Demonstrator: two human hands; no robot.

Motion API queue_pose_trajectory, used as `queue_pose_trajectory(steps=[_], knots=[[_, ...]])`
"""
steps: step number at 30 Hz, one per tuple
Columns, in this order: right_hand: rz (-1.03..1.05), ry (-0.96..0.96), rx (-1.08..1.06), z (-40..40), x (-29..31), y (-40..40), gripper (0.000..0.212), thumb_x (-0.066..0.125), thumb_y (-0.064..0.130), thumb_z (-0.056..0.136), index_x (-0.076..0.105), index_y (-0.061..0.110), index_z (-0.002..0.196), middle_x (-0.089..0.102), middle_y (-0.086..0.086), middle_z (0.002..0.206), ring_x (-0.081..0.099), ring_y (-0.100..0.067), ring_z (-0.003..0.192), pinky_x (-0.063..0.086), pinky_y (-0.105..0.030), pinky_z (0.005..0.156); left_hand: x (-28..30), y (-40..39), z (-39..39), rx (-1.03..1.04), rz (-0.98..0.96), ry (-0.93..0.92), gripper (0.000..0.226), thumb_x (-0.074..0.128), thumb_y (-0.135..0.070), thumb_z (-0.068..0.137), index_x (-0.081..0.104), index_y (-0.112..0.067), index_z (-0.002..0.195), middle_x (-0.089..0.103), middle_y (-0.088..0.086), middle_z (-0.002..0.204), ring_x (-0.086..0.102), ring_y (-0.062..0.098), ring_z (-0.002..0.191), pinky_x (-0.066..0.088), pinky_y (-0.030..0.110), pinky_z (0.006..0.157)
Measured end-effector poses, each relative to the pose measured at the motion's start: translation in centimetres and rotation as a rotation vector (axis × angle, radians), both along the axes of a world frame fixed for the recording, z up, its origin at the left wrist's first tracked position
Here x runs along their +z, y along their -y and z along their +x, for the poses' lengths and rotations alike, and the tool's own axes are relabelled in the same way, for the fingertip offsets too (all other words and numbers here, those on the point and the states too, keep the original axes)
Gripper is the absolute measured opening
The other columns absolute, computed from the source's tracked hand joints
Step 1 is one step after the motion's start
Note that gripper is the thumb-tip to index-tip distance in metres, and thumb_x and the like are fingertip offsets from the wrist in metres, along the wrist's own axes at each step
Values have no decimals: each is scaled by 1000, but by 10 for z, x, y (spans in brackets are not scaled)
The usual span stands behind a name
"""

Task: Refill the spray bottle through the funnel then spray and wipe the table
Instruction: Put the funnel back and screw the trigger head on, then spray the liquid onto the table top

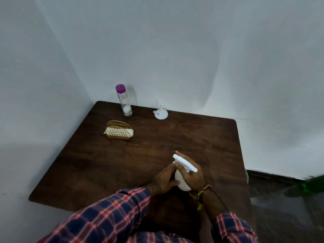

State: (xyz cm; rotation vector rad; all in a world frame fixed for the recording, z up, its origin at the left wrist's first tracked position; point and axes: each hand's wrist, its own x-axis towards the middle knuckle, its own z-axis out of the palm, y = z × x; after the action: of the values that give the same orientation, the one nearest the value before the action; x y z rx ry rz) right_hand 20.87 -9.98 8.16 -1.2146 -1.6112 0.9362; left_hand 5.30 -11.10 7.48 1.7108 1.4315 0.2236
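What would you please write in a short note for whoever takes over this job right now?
Left hand and right hand both grip the white spray bottle, spray head on, near the front of the table.
Funnel stands upside down at the back edge; capped clear bottle stands to its left; napkin holder in front of that.
Done: nothing visible.
Left: remove the spray head, refill, spray, wipe.

The light is dim and bluish. The tall clear bottle with purple cap (124, 100) throws a soft shadow toward 1 o'clock. Edges bend strongly; the 4 o'clock corner is blurred.
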Motion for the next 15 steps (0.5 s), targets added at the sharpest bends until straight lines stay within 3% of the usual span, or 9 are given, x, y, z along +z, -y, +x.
queue_pose_trajectory(steps=[2, 4, 7, 10, 12, 15], knots=[[0, -20, -2, -10, -1, 8, 36, 70, 16, 90, 66, 13, 125, 66, 4, 128, 64, -17, 118, 54, -47, 94, -6, 8, -14, 83, -28, -49, 72, 60, -40, 91, 25, -25, 152, 40, -4, 151, 41, 15, 136, 36, 32, 112], [-38, 6, -13, -20, 1, 16, 31, 69, 19, 91, 69, 21, 121, 70, 11, 120, 67, -11, 111, 56, -41, 91, -14, 17, -35, 114, -41, -132, 67, 58, -45, 91, 31, -27, 149, 41, -3, 151, 42, 15, 135, 37, 36, 112], [-69, 22, -44, -38, 8, 19, 17, 68, 26, 91, 73, 21, 107, 74, 11, 95, 71, -8, 87, 58, -41, 76, -20, 28, -66, 155, -60, -189, 60, 56, -42, 93, 36, -26, 147, 38, -1, 153, 38, 15, 139, 33, 35, 114], [-220, -8, -88, -57, 19, 20, 19, 70, 32, 87, 73, 21, 103, 73, 5, 81, 66, -10, 66, 57, -37, 67, -24, 32, -96, 234, -67, -269, 56, 56, -37, 95, 39, -21, 146, 38, 3, 153, 37, 20, 139, 30, 32, 115], [-344, 8, -94, -70, 26, 20, 19, 74, 34, 84, 73, 26, 102, 73, 1, 78, 65, -12, 59, 56, -33, 62, -27, 34, -115, 269, -106, -328, 59, 56, -35, 95, 36, -18, 148, 33, 5, 155, 31, 24, 142, 26, 33, 115], [-502, 72, -145, -90, 40, 14, 31, 74, 39, 82, 74, 11, 94, 71, -10, 67, 61, -16, 45, 50, -21, 47, -31, 40, -139, 217, -185, -400, 71, 55, -31, 96, 17, -16, 155, 11, 2, 163, 10, 27, 149, 19, 37, 119]])
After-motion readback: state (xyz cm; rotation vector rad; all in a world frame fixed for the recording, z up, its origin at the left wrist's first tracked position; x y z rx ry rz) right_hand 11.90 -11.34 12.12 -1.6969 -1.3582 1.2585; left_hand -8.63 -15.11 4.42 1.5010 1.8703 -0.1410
